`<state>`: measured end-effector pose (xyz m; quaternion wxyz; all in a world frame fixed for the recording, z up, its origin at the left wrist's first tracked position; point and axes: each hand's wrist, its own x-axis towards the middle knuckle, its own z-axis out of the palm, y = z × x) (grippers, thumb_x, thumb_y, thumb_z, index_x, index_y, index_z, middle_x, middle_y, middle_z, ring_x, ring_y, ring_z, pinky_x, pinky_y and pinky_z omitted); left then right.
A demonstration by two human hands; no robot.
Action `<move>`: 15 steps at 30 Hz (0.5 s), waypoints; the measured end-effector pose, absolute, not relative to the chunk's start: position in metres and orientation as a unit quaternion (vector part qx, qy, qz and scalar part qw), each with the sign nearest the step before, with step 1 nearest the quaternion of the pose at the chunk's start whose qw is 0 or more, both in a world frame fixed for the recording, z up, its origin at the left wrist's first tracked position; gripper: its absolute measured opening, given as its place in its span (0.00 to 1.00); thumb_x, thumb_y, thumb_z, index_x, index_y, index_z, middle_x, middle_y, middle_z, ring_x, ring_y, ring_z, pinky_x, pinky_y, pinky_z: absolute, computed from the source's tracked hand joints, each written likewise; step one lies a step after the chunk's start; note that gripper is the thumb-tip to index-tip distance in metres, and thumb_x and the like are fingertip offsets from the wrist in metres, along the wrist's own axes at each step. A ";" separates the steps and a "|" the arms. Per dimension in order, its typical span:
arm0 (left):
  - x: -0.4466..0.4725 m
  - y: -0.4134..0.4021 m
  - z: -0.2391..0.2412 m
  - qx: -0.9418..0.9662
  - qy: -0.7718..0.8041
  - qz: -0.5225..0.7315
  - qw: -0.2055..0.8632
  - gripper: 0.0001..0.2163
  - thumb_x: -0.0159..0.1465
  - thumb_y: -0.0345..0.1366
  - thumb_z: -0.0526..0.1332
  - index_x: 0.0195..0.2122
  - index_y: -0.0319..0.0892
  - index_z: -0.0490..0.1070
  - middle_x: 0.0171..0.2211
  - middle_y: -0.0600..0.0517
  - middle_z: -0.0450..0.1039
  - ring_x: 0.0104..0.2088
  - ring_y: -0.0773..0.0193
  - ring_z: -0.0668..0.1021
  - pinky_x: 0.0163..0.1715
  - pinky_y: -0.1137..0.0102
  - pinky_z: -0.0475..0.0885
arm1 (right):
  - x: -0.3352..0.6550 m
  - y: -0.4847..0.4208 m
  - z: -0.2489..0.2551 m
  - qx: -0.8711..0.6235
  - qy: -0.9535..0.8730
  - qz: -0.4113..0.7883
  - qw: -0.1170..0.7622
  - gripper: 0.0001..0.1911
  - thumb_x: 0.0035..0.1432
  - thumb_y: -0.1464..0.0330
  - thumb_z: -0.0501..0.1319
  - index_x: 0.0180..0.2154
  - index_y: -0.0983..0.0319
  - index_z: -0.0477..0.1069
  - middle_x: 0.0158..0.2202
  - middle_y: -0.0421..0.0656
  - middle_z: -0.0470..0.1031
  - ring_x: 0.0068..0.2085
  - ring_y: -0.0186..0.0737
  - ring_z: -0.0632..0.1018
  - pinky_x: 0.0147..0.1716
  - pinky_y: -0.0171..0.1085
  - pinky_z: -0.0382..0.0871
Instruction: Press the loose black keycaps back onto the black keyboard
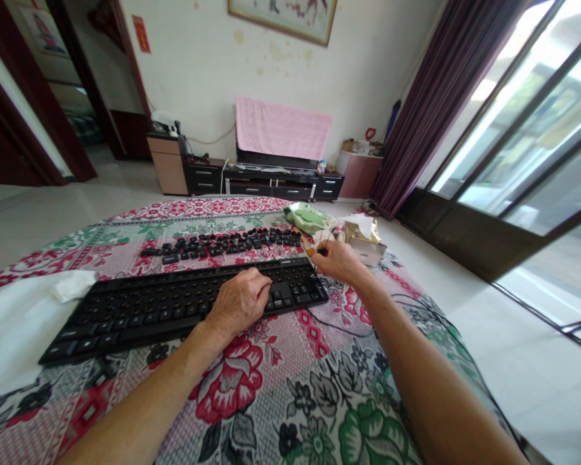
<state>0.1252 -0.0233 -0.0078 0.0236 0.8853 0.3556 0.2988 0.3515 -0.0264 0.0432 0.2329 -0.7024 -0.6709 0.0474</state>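
Note:
A black keyboard point(150, 297) lies at a slant across the table, many of its keycaps off and some still on at the near edge and right side. My left hand point(242, 294) rests on it, right of the middle, with fingers curled in; whatever may be under them is hidden. Beyond the keyboard's far right corner, my right hand point(336, 258) is closed in a pinch on a small orange-and-dark thing, mostly covered by the fingers. Loose black keycaps point(232, 242) lie in a long heap behind the keyboard.
A flowered tablecloth point(319, 400) covers the round table. White cloth or paper point(10, 329) lies at the left. A green packet point(307, 218) and an open box point(368, 248) stand at the far right. A black cable point(430, 310) trails along the right edge.

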 end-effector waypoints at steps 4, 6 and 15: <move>0.125 -0.023 -0.008 0.886 0.358 0.295 0.026 0.11 0.60 0.33 0.49 0.34 0.42 0.71 0.30 0.50 0.69 0.34 0.66 0.72 0.36 0.70 0.68 | 0.346 -0.028 0.044 -0.688 -0.693 0.033 0.212 0.11 0.46 0.67 0.51 0.25 0.65 0.69 0.17 0.41 0.65 0.19 0.31 0.62 0.19 0.34 0.51; 0.125 -0.023 -0.008 0.886 0.359 0.293 0.026 0.11 0.60 0.33 0.49 0.34 0.42 0.71 0.30 0.50 0.69 0.34 0.65 0.72 0.36 0.70 0.68 | 0.344 -0.028 0.044 -0.687 -0.697 0.021 0.204 0.10 0.46 0.67 0.51 0.24 0.65 0.68 0.17 0.42 0.65 0.20 0.31 0.62 0.19 0.34 0.51; 0.125 -0.023 -0.007 0.886 0.358 0.293 0.024 0.11 0.60 0.33 0.49 0.34 0.41 0.71 0.30 0.50 0.69 0.34 0.65 0.72 0.36 0.70 0.68 | 0.335 -0.034 0.043 -0.683 -0.697 0.035 0.217 0.13 0.51 0.65 0.49 0.27 0.65 0.69 0.20 0.45 0.67 0.23 0.34 0.65 0.22 0.35 0.53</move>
